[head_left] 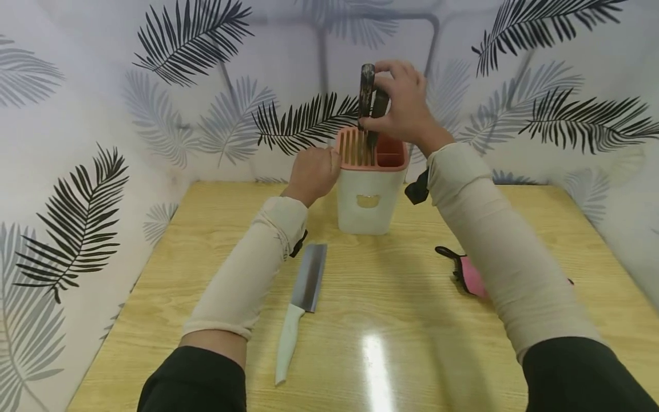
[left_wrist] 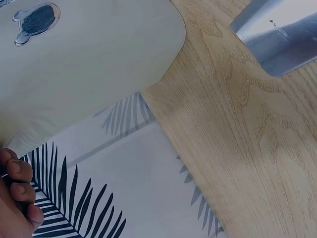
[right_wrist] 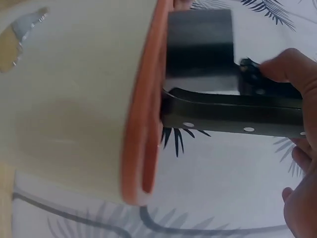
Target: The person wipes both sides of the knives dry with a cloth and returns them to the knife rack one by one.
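Note:
My right hand grips a broad-bladed knife by its dark, mottled handle, above the knife holder. In the right wrist view, part of the wide blade shows above the holder's orange rim; its lower end is hidden inside. Close beside it, a second knife with a black riveted handle stands in the holder. My left hand holds the slotted top's left edge, fingers curled in the left wrist view. Nearer on the table lies a cleaver with a pale handle.
A pink item with black trim and a loop lies on the wooden table, partly behind my right forearm. Leaf-patterned cloth hangs right behind the holder and along both sides. An open compartment occupies the holder's right part.

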A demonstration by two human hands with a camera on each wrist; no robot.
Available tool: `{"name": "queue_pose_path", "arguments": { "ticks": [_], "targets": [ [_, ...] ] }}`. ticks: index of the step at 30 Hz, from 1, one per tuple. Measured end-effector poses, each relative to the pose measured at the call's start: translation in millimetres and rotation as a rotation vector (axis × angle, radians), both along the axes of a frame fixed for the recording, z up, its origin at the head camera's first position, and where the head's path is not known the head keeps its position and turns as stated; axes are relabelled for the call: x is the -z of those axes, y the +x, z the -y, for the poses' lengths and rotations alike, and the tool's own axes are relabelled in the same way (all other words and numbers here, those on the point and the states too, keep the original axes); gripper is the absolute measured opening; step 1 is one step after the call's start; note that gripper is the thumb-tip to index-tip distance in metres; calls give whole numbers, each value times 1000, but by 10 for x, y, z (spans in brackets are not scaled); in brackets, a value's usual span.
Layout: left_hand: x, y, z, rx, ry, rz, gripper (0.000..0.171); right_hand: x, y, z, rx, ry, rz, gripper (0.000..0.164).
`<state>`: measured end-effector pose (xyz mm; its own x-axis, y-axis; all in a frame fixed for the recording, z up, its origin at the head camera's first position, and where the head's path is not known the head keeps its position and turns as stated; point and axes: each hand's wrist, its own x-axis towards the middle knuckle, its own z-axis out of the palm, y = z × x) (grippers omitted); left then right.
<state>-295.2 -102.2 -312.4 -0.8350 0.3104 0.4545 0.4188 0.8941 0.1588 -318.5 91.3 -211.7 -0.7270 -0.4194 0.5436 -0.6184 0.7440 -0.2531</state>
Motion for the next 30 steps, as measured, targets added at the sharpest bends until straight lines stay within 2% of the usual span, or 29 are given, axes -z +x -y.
{"name": "queue_pose_path", "arguments": {
  "ticks": [7,10,16,23,27,30],
  "targets": [
    [0,5,-5,14,22,-23,44,-211,-45,44,23,238,90,54],
    [-4,0,-3,3,16,7,44,-270,-65,55,18,300,121,55],
    [-31,4,-13,-27,41,124,49,-293,-65,72,38,334,136,65],
    [-41,41,-14,-25,33,149,50,-279,-10,107,90,350,152,61],
    [-24,20,-30,-20,39,153,50,-302,137,95,109,296,72,55],
    [-12,-1,-32,-7,44,163,49,-318,396,114,41,200,-78,47]
  ]
}}
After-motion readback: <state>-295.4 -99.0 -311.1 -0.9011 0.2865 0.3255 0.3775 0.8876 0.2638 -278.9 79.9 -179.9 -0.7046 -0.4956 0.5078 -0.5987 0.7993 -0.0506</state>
